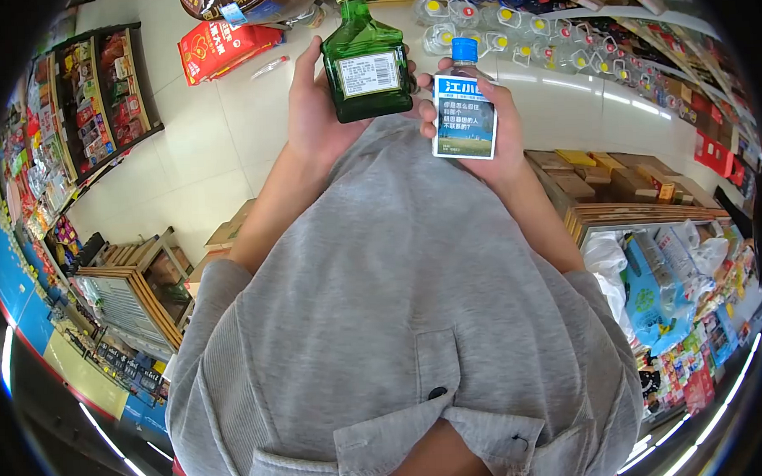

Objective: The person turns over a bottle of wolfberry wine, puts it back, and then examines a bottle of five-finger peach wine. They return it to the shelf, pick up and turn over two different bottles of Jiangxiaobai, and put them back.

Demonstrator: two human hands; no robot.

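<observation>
Left hand (314, 114) clamped on a flat green glass bottle (365, 66), white barcode label facing the wearer. Right hand (495, 137) closed around a small clear bottle with a blue cap and blue-and-white label (464, 109), just right of the green bottle, nearly touching it. Best kept upright and steady, labels turned to the eye, thumbs off the print. Count: two bottles, one per hand. Beyond the green bottle: a red printed sack (223, 46) to its left; rows of yellow-capped jugs (508, 19) to its right.

At twelve o'clock your left hand (314, 114) grips a green bottle (365, 66); just beside it, toward one o'clock, your right hand (495, 133) holds a small blue-capped bottle (465, 109). Shelves (99, 97) stand at ten.
</observation>
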